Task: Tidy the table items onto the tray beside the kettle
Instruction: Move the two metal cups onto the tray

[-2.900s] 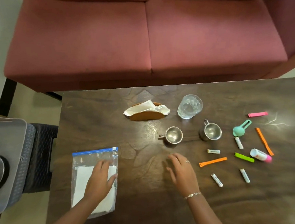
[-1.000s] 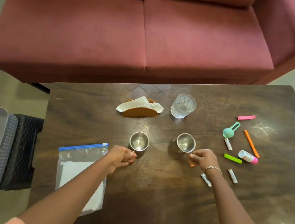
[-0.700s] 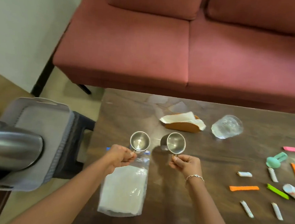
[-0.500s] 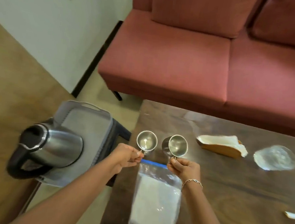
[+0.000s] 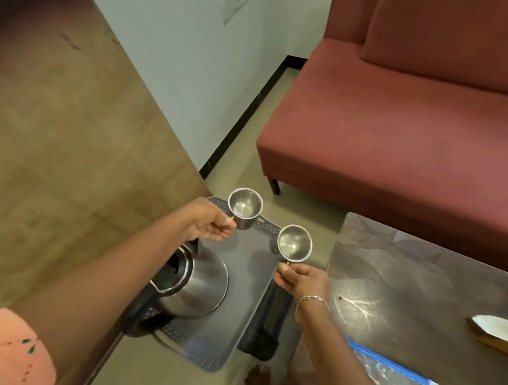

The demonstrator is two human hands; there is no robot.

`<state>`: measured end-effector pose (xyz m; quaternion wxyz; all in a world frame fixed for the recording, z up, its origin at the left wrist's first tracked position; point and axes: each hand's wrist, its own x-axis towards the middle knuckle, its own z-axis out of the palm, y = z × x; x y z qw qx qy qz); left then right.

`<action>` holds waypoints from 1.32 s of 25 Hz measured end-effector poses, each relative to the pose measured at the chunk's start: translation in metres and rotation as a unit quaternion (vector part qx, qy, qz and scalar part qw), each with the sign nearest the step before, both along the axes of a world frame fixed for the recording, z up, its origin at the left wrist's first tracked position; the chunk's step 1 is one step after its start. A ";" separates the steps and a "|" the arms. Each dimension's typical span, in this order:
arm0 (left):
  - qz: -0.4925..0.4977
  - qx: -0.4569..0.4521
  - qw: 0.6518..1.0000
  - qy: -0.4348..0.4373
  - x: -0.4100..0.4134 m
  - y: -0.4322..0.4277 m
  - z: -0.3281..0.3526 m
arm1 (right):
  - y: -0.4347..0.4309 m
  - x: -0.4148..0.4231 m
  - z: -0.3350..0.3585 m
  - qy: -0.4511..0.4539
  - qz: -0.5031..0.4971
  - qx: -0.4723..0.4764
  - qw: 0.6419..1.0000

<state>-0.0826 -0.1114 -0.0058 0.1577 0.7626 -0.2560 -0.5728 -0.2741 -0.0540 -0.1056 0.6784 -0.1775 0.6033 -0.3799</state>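
Pinches a small, shiny steel cup (image 5: 244, 206) by its handle in the left hand (image 5: 210, 227), and a matching second cup (image 5: 294, 247) in the right hand (image 5: 300, 279). Holds both upright and empty over the far end of the grey tray (image 5: 243, 307), beyond the steel kettle (image 5: 197, 285).

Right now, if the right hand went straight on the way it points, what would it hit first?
Probably the other cup, held by the left hand. The right hand, gripping its own cup, points over the tray towards it. Depth is unclear; it might pass beside.
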 end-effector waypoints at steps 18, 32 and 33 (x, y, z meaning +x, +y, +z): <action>0.022 0.081 0.996 0.009 0.109 -0.042 -0.139 | -0.046 0.128 -0.097 0.088 0.036 0.058 0.994; -0.001 0.057 0.998 -0.005 0.115 -0.035 -0.183 | -0.056 0.138 -0.123 0.136 0.062 0.048 0.988; -0.008 0.054 0.998 -0.012 0.114 -0.034 -0.183 | -0.056 0.139 -0.123 0.130 0.063 0.051 0.988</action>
